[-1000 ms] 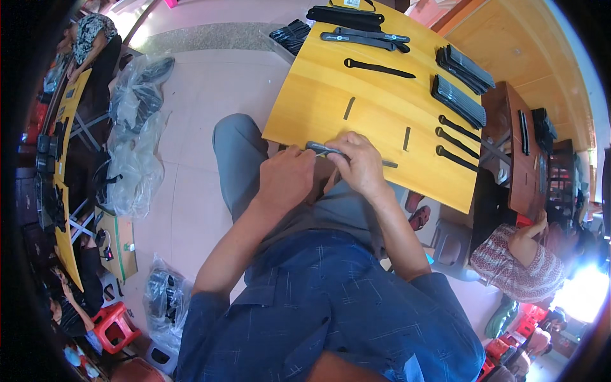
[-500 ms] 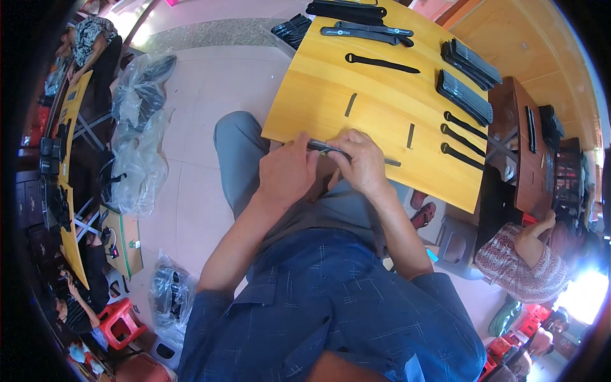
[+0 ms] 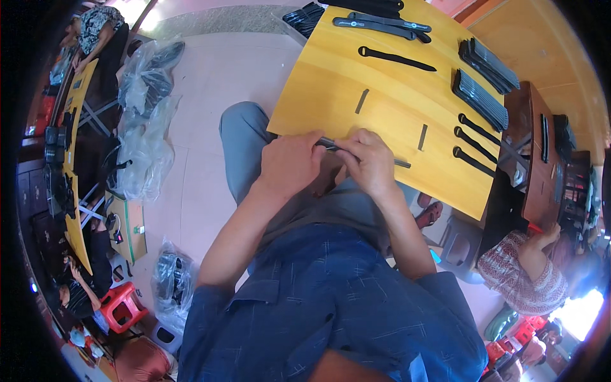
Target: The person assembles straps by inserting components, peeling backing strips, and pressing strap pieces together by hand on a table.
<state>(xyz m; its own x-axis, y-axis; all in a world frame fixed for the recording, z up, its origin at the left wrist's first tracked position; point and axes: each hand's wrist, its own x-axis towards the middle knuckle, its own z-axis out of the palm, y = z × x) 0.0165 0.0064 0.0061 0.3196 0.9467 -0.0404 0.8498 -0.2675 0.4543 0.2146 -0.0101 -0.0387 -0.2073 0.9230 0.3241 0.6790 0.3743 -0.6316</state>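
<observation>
My left hand (image 3: 289, 164) and my right hand (image 3: 370, 163) are close together over the near edge of the yellow table (image 3: 324, 95). Both are closed on a short visible piece of black strap (image 3: 327, 143). Fingers cover most of it. Farther up the tabletop lies a black strap with a ring end (image 3: 398, 58). Three similar ring-ended straps (image 3: 475, 143) rest at the right edge. Short dark strips lie flat on the wood: one upper left (image 3: 361, 102), one to its right (image 3: 422, 137), and one beside my right hand (image 3: 401, 163).
Two stacks of folded black straps (image 3: 480, 100) stand at the table's right, with printed straps (image 3: 382, 27) at its far end. Clear plastic bags (image 3: 143, 140) of black goods lie on the floor at left. People sit at other tables on both sides; a red stool (image 3: 123, 307) is lower left.
The table and surroundings have shifted right in the picture as the view moved. My hands have moved only slightly and still grip the black strap.
</observation>
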